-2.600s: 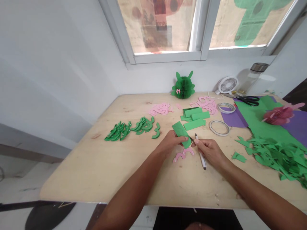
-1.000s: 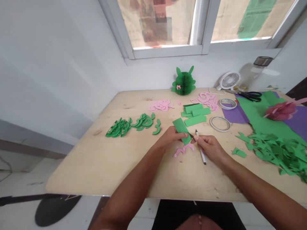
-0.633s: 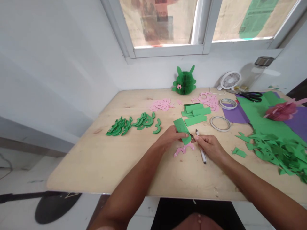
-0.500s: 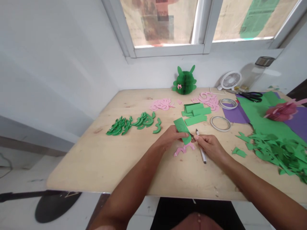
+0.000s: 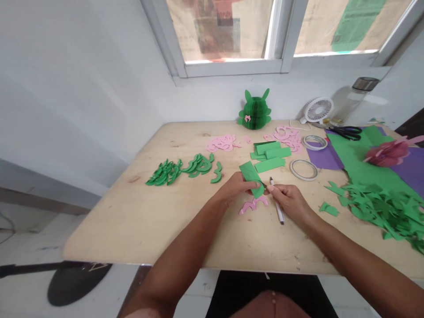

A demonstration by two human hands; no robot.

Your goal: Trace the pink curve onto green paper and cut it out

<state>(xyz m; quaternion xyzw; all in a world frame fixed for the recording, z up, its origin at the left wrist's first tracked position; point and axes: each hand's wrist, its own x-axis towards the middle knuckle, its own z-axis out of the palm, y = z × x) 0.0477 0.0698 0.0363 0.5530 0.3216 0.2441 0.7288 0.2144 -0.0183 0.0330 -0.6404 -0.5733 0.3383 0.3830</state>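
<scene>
My left hand is closed on a green paper strip with a faint drawn outline, held tilted above the table. At its right edge, my right hand is closed around small scissors. Only a bit of dark blade shows; the fingers hide the handles. A white marker lies on the table, partly beneath the right hand. Just below the held strip rests a wavy pink paper cutout. More green paper strips are stacked behind the hands.
To the left lie piles of curved green cutouts. Pink cutouts sit farther back, near a green paper honeycomb figure. On the right are tape rolls, green scraps, black scissors, a fan and a bottle.
Both hands stay nearly in place at the green paper strip. The whole view has shifted very slightly; the things on the table lie as before.
</scene>
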